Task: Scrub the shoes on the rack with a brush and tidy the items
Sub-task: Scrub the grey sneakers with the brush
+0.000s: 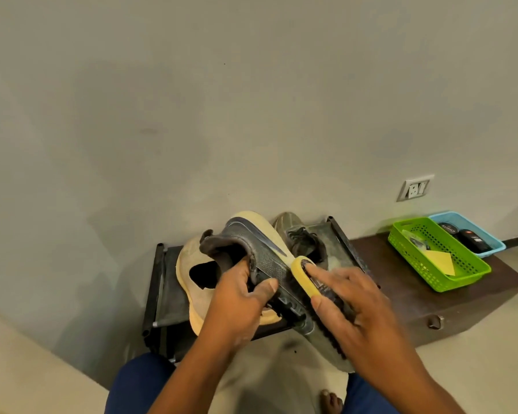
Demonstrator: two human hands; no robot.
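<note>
My left hand (240, 297) grips a grey sneaker (260, 252) with a cream sole by its collar, holding it tilted above the black shoe rack (157, 282). My right hand (350, 306) holds a yellow brush (304, 274) against the sneaker's side, index finger stretched along the brush's top. A cream shoe (192, 264) lies on the rack under the held sneaker. An olive-grey laced shoe (299, 234) sits at the rack's right end. Much of the brush is hidden under my right hand.
A green basket (437, 255) holding a yellow cloth and a blue basket (467, 231) with dark bottles stand on a dark brown ledge (401, 294) to the right. A wall socket (414, 188) is above them. My knees and a bare foot (331, 401) are below.
</note>
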